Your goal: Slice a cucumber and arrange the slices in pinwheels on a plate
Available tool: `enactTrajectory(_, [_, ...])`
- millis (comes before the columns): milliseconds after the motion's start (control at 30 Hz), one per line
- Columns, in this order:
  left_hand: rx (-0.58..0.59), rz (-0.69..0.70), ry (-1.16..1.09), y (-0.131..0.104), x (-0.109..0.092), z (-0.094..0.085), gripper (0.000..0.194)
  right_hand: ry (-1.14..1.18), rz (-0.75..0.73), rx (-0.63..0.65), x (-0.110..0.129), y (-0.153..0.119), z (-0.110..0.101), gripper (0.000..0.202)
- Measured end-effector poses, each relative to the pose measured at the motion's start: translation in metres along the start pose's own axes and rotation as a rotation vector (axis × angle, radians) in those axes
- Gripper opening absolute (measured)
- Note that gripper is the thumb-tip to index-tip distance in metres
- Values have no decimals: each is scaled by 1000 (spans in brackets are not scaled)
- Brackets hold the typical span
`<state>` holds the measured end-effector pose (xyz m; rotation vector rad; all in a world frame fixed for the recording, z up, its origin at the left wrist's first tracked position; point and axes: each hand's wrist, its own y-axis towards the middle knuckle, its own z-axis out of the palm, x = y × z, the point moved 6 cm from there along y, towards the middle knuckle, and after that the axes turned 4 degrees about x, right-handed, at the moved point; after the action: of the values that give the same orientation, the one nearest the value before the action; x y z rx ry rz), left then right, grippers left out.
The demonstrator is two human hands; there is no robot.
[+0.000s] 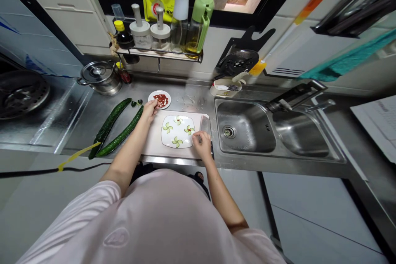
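Left hand at dish rim, right hand by square plate's edge, grips unclear

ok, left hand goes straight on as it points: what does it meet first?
The left hand would likely meet the small round plate first, at its near edge, then the red bits. It looks right at the rim; touching or just above is unclear.

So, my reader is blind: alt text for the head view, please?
A white plate with four green pinwheels sits on a cutting board; a person's right hand is at the plate's edge, the left hand at a small dish of red pieces.
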<state>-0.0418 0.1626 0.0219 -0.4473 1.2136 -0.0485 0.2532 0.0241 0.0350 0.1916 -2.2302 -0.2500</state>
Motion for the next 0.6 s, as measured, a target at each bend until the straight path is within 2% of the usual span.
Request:
enactTrajectory(267, [111,60,37,-50,-14,26,24,48,-26,23,23,16,-2,11])
enactTrajectory(600, [252,351,260,-115,-27,57,27,166,-168,21,92,52,-13,11])
